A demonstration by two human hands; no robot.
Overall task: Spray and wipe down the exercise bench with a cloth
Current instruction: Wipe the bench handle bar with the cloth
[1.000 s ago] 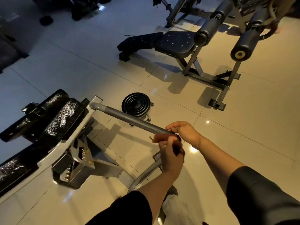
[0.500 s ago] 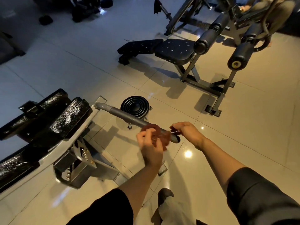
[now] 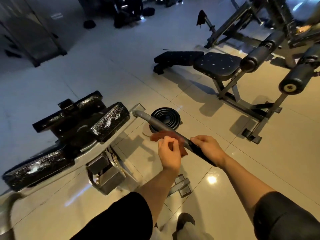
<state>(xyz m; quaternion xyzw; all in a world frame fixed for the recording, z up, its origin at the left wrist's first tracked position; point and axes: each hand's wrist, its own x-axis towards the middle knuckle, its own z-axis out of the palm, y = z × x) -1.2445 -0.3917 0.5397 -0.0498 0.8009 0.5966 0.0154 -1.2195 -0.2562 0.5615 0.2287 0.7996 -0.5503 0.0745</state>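
A grey bar point(image 3: 156, 122) sticks out to the right from a bench with cracked black pads point(image 3: 109, 122) at the left. My left hand point(image 3: 168, 153) grips a reddish-brown cloth point(image 3: 166, 135) that is wrapped over the middle of the bar. My right hand point(image 3: 207, 148) holds the bar's dark end just right of the cloth. No spray bottle is in view.
A black round weight stack point(image 3: 165, 117) sits on the tiled floor under the bar. A second black bench point(image 3: 214, 65) with roller pads point(image 3: 294, 78) stands at the right back. More gym gear lies at the far back. My foot point(image 3: 185, 222) is at the bottom.
My left hand has slid the cloth leftward along the bar, away from my right hand. The right hand has stayed on the bar's end. The view has tilted up.
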